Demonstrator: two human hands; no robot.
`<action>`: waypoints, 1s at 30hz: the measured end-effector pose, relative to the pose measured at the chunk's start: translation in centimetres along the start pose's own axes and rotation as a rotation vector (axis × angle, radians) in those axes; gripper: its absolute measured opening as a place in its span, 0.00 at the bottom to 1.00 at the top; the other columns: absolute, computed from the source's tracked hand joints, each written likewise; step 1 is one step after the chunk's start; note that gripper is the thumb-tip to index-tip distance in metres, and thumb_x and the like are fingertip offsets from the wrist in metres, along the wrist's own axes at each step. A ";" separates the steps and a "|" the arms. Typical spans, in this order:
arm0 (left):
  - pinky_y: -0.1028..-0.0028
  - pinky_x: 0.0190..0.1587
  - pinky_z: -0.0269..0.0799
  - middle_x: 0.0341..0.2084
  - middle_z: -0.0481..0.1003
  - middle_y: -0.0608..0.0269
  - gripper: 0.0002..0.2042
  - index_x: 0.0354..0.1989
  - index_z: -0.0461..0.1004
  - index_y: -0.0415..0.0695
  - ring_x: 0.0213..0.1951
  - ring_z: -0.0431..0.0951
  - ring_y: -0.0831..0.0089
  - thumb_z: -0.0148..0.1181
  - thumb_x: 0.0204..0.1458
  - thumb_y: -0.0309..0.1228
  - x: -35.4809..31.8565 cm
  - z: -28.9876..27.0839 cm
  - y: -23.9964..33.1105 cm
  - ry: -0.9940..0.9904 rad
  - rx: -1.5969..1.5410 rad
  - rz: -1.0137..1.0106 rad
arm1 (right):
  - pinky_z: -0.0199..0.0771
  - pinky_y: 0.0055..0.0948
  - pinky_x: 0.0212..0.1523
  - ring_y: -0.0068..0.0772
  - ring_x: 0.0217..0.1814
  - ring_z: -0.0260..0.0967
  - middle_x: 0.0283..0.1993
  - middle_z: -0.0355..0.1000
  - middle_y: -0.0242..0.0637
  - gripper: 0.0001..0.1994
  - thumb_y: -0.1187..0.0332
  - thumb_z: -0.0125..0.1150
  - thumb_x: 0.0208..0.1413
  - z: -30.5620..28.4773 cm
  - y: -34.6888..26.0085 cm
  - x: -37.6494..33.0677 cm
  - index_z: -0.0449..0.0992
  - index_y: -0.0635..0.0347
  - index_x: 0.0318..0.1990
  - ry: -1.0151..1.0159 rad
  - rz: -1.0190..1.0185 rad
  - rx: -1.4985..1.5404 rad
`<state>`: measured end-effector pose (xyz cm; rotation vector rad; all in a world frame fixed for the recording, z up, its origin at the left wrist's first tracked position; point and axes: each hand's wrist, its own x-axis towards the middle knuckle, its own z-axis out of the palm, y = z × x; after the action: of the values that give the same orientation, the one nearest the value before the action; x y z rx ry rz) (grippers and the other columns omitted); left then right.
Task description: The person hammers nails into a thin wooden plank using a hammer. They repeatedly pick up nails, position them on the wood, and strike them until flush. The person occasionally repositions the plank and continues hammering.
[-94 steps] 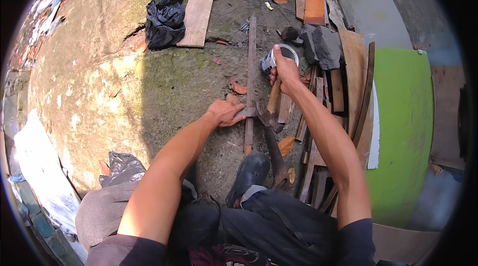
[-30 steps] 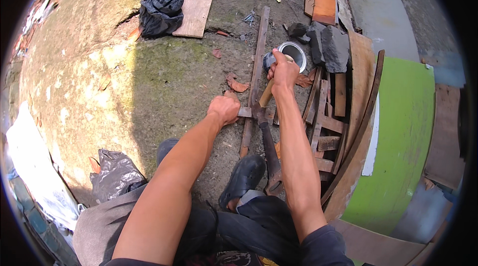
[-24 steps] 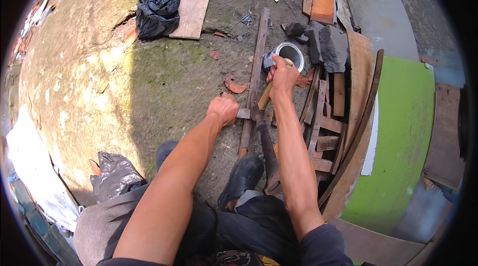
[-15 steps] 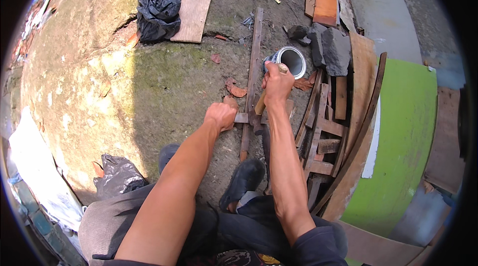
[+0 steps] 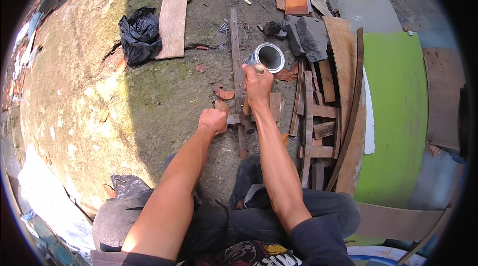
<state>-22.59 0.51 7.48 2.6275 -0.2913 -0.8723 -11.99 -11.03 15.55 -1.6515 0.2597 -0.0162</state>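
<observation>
A long narrow wooden strip [image 5: 236,62] lies on the ground in front of me, running away from my feet. My left hand [image 5: 213,120] is closed on a flat metal tool [image 5: 232,119], whose grey blade crosses the strip; its grip is mostly hidden in my fist. My right hand [image 5: 259,87] is wrapped round the wooden handle of a hammer [image 5: 249,125], the handle end showing above the fist. The dark hammer head is low over the strip, beside the blade's tip; whether they touch I cannot tell. Just beyond my right hand stands an open metal can [image 5: 271,58].
Grey stone blocks [image 5: 311,38] and a pile of wood scraps [image 5: 318,111] lie to the right, beside a green board [image 5: 396,116]. At the far left are a black plastic bag [image 5: 140,36] and a flat board [image 5: 173,23]. Dry leaves [image 5: 285,75] lie about.
The whole scene has shifted left in the picture as my view turned. Both hands keep their grips near the strip, and more of a wood piece beside my right forearm shows.
</observation>
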 end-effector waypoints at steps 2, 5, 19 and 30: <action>0.58 0.44 0.79 0.32 0.81 0.47 0.12 0.31 0.82 0.42 0.39 0.83 0.52 0.62 0.44 0.38 0.0 0.5 -0.1 0.025 -0.001 -0.016 | 0.58 0.28 0.24 0.18 0.21 0.55 0.17 0.61 0.24 0.16 0.66 0.64 0.49 0.5 0.3 0.5 0.66 0.62 0.18 -0.033 -0.008 -0.012; 0.59 0.44 0.79 0.33 0.81 0.47 0.14 0.31 0.82 0.41 0.39 0.83 0.52 0.62 0.46 0.40 -1.0 0.5 -0.4 0.018 -0.007 -0.060 | 0.59 0.29 0.25 0.20 0.21 0.56 0.16 0.62 0.25 0.16 0.64 0.63 0.49 1.2 0.8 1.0 0.67 0.63 0.18 -0.097 0.031 -0.062; 0.65 0.43 0.80 0.45 0.81 0.67 0.25 0.47 0.82 0.49 0.47 0.82 0.67 0.69 0.44 0.52 1.6 -3.9 0.5 -0.440 0.262 -0.100 | 0.58 0.27 0.13 0.23 0.11 0.58 0.13 0.63 0.29 0.13 0.66 0.65 0.50 2.3 0.0 1.8 0.69 0.58 0.20 -0.090 0.134 -0.020; 0.63 0.41 0.80 0.45 0.80 0.51 0.23 0.62 0.64 0.38 0.47 0.82 0.57 0.54 0.59 0.33 2.8 0.7 -0.6 -0.258 0.064 -0.074 | 0.59 0.28 0.20 0.22 0.15 0.60 0.15 0.66 0.29 0.15 0.63 0.66 0.48 5.0 1.5 0.4 0.71 0.62 0.19 -0.079 0.016 -0.232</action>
<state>-20.77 0.06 5.23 2.5968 -0.2932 -1.2500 -11.00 -6.33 13.47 -1.8759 0.2209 0.0938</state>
